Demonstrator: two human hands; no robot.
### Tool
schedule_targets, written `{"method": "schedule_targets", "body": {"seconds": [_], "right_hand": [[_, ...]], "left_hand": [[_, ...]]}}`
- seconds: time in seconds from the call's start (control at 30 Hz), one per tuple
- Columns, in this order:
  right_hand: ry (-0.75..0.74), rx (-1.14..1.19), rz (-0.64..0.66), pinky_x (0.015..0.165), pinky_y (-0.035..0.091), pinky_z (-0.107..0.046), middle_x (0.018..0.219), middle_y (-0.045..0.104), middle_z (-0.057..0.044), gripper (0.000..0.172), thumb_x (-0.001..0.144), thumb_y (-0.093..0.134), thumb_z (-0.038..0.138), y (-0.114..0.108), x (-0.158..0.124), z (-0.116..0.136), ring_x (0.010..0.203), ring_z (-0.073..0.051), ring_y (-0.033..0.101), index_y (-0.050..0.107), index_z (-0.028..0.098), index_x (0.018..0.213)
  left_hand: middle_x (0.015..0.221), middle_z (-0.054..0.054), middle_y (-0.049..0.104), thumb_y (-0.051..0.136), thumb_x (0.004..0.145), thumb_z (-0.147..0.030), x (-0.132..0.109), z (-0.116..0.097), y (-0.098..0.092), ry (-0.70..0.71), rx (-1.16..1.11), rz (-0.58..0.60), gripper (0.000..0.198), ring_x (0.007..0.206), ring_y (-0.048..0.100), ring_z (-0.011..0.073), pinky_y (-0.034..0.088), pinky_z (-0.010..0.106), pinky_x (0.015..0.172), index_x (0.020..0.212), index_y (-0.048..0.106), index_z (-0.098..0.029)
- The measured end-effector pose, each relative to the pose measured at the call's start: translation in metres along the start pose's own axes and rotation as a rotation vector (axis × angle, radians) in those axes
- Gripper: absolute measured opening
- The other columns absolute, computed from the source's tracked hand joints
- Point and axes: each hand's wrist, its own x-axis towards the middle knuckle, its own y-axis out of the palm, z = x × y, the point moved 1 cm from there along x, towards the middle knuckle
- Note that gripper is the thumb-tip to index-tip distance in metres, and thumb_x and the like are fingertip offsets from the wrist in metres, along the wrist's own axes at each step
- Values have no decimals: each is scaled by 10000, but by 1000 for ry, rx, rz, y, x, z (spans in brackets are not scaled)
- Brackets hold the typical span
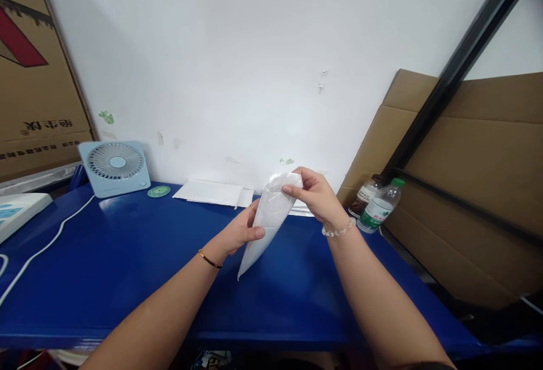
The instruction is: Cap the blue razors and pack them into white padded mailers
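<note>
Above the middle of the blue table (169, 279) a white plastic packet (271, 211) is held tilted, its narrow corner pointing down to the left. My left hand (240, 231) grips the packet's left side, thumb on the near face and fingers hidden behind it. At the upper right corner, my right hand (316, 192) pinches the packet between thumb and fingers. Whatever the packet contains cannot be seen. Behind the hands, flat white sheets or packets (210, 192) lie along the wall, partly covered by the held packet.
A light blue fan (115, 167) stands at the back left, beside a round green disc (159, 191). A white device (21, 211) and a white cable (55, 237) lie further left. Two bottles, one green-capped (380, 207), one dark-capped (365, 196), stand right near cardboard (466, 200).
</note>
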Motion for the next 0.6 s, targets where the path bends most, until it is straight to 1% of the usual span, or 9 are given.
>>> {"method": "schedule_targets", "body": {"seconds": [0.13,0.2,0.27,0.33,0.4,0.43,0.47,0.53,0.6], "right_hand": [[-167,-310,-193,672,505,-298,1101,574,-64,430,794,647,432,3,-1,8,886,-184,571,525,255,1166],[-286,-526,-241,755,503,-337,1256,501,-87,407,819,613,445,2,-2,13,1013,-217,543,558,268,1182],[-369,-722,-132,854,464,-386,1294,485,-90,314,849,573,448,1,-2,19,1093,-245,506,637,258,1091],[-375,-832,105,880,433,-398,1190,565,-91,292,864,548,463,1,0,25,1062,-247,518,682,235,988],[-297,-819,352,791,443,-336,993,631,-75,324,880,517,477,1,2,31,909,-203,566,692,204,876],[-248,-782,427,718,437,-296,891,633,-61,358,889,499,481,1,3,33,801,-170,568,683,186,803],[-202,-736,448,650,416,-267,805,616,-45,394,896,485,482,-1,5,34,704,-141,548,661,173,728],[-126,-639,323,573,366,-248,679,561,-19,441,883,497,497,-6,10,31,599,-117,490,599,164,612],[-45,-530,68,536,335,-248,595,506,-1,458,826,556,537,-13,15,19,567,-118,452,543,167,557]], "left_hand": [[1079,91,631,720,715,-426,1,-5,6,-72,204,-166,540,951,575,236,443,335,802,1165,548,-182],[1049,88,644,672,760,-440,0,-6,7,-83,239,-180,470,918,586,226,454,339,789,1132,569,-173],[1022,87,654,654,770,-453,-1,-6,7,-86,240,-160,453,895,594,223,463,339,774,1111,583,-163],[994,91,662,639,777,-466,-2,-6,7,-99,248,-135,445,876,602,223,468,336,758,1089,596,-151],[997,96,666,617,790,-471,-3,-8,7,-99,269,-109,442,880,608,227,472,338,759,1088,602,-145],[1013,97,666,623,786,-461,-3,-9,6,-93,293,-85,443,897,608,232,473,343,771,1097,605,-146],[1032,95,665,648,767,-440,-3,-12,4,-88,328,-50,449,919,607,241,473,350,788,1107,608,-150],[1034,82,675,727,689,-382,-3,-17,-6,-101,423,17,464,943,606,261,471,361,811,1088,637,-165],[989,75,693,786,606,-328,-2,-24,-25,-151,487,3,450,924,617,277,477,361,796,1015,678,-175]]}}
